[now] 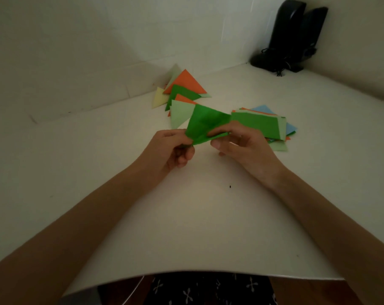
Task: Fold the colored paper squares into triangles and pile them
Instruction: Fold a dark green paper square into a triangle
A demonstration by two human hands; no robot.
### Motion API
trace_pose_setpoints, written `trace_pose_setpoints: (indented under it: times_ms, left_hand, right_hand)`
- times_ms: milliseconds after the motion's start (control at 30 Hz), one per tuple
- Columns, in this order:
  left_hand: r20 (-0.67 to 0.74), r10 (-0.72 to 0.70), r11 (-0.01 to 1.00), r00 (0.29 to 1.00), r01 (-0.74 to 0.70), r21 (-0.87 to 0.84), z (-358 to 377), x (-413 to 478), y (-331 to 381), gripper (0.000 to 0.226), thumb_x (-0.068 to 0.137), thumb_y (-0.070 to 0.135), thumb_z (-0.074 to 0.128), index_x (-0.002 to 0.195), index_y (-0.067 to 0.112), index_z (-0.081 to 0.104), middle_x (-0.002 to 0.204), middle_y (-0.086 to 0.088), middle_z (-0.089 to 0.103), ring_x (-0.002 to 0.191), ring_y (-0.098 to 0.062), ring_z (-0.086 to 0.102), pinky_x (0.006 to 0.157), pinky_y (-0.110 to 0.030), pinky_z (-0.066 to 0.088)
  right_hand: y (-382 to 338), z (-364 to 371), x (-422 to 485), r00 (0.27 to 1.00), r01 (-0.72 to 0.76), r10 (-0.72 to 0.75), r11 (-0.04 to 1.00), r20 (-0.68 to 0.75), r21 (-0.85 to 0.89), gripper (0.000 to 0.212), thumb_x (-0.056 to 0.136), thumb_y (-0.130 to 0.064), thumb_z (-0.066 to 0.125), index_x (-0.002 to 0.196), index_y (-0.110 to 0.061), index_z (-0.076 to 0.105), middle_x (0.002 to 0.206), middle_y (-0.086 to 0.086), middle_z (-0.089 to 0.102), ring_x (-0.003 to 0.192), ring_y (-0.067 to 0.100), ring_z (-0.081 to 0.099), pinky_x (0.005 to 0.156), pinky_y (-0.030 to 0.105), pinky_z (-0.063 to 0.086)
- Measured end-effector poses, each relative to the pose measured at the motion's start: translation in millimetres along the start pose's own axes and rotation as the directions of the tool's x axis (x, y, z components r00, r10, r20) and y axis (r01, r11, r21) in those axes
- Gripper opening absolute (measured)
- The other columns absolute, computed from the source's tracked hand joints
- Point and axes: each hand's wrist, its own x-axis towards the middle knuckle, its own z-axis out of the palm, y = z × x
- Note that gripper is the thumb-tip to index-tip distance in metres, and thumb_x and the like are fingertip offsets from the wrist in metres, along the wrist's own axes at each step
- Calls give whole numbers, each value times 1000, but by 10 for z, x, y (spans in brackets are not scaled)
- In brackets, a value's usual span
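Pinching green paper (205, 125) between both raised hands (208, 144)

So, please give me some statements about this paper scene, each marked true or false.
Both the left hand and the right hand hold the dark green paper sheet. True.
The pile of folded paper triangles lies right of the stack of flat paper squares. False: it lies left of it.
The top square of that stack is orange. False: it is green.
Two black speakers stand in the far right corner of the white table. True.
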Motion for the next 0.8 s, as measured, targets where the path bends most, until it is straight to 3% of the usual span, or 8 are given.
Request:
trace_pose_setpoints:
  times_ms: [167,300,367,467,600,700,800]
  left_hand:
    - [116,-9,995,993,-3,100,-22,-11,9,29,93,2,34,78,1,59,42,-3,45,36,-9,30,37,-18,27]
    - [146,3,976,989,-34,213,22,-36,-12,40,86,44,43,86,9,63,51,-3,58,41,-12,45,42,-19,37]
    - [163,88,955,983,-129,266,41,-64,-40,33,83,42,46,87,12,61,61,-2,65,48,-12,54,47,-21,44]
    - [176,149,921,973,-201,333,34,-71,-69,22,97,21,40,87,13,58,65,2,68,50,-10,57,50,-21,47]
    - [218,173,854,961,-257,453,15,-71,-94,26,101,15,33,79,13,46,59,4,62,44,-11,46,48,-24,39]
    - [248,186,839,951,-285,464,1,-66,-119,27,101,18,35,76,13,42,54,3,55,43,-9,39,44,-20,34]
    - [241,191,854,951,-282,437,-12,-55,-114,25,98,21,36,75,14,44,52,3,56,42,-10,38,43,-21,32]
  right_hand:
    - [42,-16,1,999,28,-28,1000,-32,9,16,78,-12,67,94,-14,67,95,4,67,79,9,63,62,25,48]
    - [58,-6,-8,995,40,-40,999,-88,-1,12,80,-13,70,91,-11,68,90,4,65,77,11,58,58,24,46]
    - [83,18,-4,991,30,-34,999,-132,-27,13,75,-19,74,87,-19,69,93,1,59,79,6,55,60,25,47]
    - [71,28,1,980,25,-37,998,-197,-66,21,72,-25,77,89,-27,66,99,-4,57,87,9,56,68,28,48]
    - [-4,-1,5,980,-36,47,997,-195,62,24,81,-8,68,101,-18,60,78,4,59,65,6,53,58,18,44]
    - [-14,19,1,984,-75,84,995,-156,62,10,82,-5,66,83,-15,64,65,-5,63,57,5,54,57,17,45]
    - [-22,27,-2,991,-51,59,996,-123,67,12,84,-1,63,77,-12,63,58,-12,63,54,1,55,55,13,47]
